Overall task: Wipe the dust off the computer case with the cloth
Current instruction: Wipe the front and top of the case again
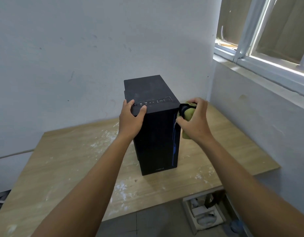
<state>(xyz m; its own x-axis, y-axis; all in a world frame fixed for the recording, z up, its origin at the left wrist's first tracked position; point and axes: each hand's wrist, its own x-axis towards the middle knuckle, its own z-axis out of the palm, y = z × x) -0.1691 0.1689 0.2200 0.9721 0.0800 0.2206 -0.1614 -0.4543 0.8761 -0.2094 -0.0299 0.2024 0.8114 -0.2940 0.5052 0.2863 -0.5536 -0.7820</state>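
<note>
A black computer case (156, 134) stands upright on a wooden table (65, 159), its dusty top panel with ports and buttons facing up. My left hand (130, 120) grips the case's top front left corner, fingers on the top panel. My right hand (194, 120) holds a bunched yellow-green cloth (188, 112) with a dark edge, pressed against the upper right side of the case near the front corner. Part of the cloth is hidden under my fingers.
The table carries white dust smears and stands in a corner against white walls. A window (267, 40) is at the upper right. Under the table's right end sits a white crate (204, 214) of items on the floor.
</note>
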